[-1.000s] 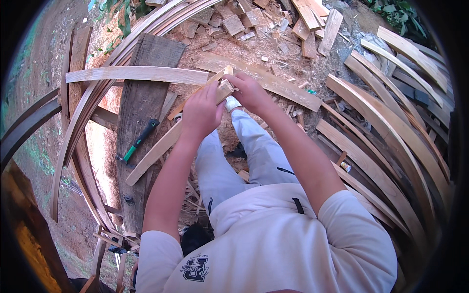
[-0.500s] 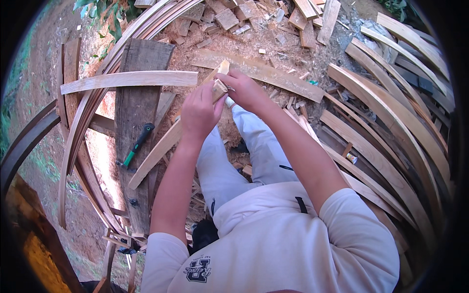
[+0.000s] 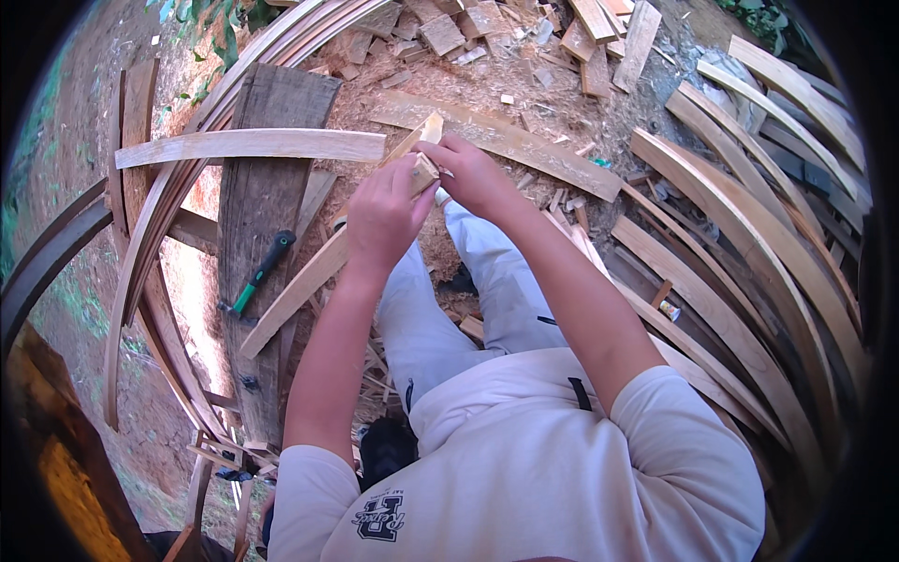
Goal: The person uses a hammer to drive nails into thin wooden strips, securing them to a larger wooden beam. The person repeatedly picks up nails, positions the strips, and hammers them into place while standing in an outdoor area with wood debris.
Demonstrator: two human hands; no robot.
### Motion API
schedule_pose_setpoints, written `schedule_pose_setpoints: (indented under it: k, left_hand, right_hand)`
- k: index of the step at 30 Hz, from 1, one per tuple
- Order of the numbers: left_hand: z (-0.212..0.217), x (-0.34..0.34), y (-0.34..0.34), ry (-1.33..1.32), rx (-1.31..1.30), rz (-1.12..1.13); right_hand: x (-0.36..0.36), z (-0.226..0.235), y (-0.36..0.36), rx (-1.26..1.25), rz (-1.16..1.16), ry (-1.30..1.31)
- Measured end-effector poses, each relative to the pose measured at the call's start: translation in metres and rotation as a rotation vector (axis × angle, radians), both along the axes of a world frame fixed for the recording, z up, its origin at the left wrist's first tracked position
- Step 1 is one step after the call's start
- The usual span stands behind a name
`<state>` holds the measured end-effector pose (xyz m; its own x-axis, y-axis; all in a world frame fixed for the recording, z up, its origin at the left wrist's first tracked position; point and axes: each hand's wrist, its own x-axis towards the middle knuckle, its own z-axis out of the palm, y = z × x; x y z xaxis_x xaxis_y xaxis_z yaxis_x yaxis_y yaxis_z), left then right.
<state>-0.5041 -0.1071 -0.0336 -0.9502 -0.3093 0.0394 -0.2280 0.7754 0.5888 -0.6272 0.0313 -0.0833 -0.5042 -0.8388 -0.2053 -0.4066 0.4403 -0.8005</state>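
In front of me my left hand [image 3: 382, 217] is closed around a short, pale wooden piece [image 3: 424, 175], whose end shows past the fingers. My right hand [image 3: 470, 175] meets it from the right, fingers bent and pressed together at the piece's end. What the right fingertips pinch, if anything, is hidden. A long wooden strip [image 3: 298, 292] slants from the lower left up under my left hand. Close beyond the fingers, a pale, pointed wood end [image 3: 431, 127] sticks up; I cannot tell whether it belongs to that strip.
A hammer [image 3: 258, 279] with a green and black handle lies on a dark plank [image 3: 257, 201] at left. A curved slat [image 3: 253, 147] crosses that plank. Curved boards [image 3: 740, 244] are stacked at right. Wood offcuts [image 3: 442, 36] and a flat board [image 3: 506, 140] lie ahead on shavings.
The whole view has shifted slightly. Both hands keep nearly the same place and grip at the wooden piece.
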Motion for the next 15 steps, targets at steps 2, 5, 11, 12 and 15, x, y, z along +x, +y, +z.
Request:
schedule_pose_setpoints:
  k: [2,5,11,12,15]
  left_hand:
    - [0.0,0.0,0.001,0.002,0.003,0.0]
    - [0.004,-0.002,0.003,0.0,0.014,0.002]
    - [0.009,-0.006,0.005,0.019,0.002,0.028]
    - [0.01,-0.008,0.006,0.007,-0.002,0.029]
    - [0.008,-0.006,0.006,-0.027,0.008,0.031]
  right_hand:
    - [0.0,0.001,0.002,0.003,0.005,0.01]
    - [-0.001,0.001,0.002,-0.031,-0.015,0.033]
    - [-0.007,0.011,0.004,-0.011,-0.014,-0.012]
    - [-0.008,0.01,0.004,-0.004,-0.002,-0.014]
    - [-0.01,0.008,0.005,0.008,0.029,-0.016]
